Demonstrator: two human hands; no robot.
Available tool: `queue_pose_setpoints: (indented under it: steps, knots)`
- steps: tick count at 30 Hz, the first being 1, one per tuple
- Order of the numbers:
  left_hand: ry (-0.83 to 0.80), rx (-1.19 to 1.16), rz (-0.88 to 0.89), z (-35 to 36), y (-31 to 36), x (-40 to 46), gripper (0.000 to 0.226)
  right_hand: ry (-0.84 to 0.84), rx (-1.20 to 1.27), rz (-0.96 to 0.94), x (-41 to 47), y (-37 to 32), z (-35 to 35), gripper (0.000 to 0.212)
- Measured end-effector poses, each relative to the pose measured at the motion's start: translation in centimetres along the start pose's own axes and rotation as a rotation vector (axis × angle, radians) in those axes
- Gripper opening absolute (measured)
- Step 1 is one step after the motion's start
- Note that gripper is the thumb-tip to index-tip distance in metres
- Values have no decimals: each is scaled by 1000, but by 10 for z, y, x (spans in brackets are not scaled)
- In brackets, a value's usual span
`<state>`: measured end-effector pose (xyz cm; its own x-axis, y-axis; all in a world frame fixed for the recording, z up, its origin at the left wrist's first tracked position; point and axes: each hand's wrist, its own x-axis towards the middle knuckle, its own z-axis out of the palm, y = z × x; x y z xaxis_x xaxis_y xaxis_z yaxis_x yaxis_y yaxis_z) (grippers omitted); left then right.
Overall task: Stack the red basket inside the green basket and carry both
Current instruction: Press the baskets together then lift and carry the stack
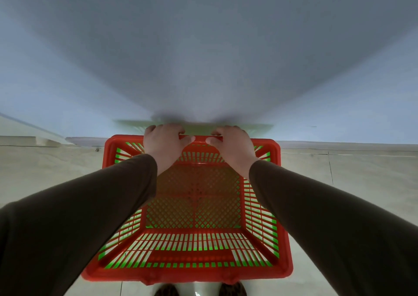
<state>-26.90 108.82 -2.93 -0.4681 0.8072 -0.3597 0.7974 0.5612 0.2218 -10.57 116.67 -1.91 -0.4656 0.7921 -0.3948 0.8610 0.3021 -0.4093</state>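
Observation:
The red basket point(194, 271) sits nested inside the green basket point(270, 225), whose green plastic shows only through the red slats and mesh. Both are held off the floor in front of me, close to a grey wall. My left hand point(164, 143) grips the far rim of the stacked baskets left of centre, fingers curled over the edge. My right hand point(233, 145) grips the same far rim right of centre. Dark brown sleeves cover both forearms.
A grey wall point(203, 58) stands right in front, touching or nearly touching the far rim. Pale floor tiles point(350, 171) spread left and right. A low step or ledge point(45, 141) lies at the left. My shoes point(233, 290) show below the basket.

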Motion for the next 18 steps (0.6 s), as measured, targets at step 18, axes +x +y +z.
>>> queue_pose_setpoints:
  steps: [18]
  knots:
    - [-69, -33, 327, 15, 136, -20, 63, 247, 333, 264, -74, 102, -36, 56]
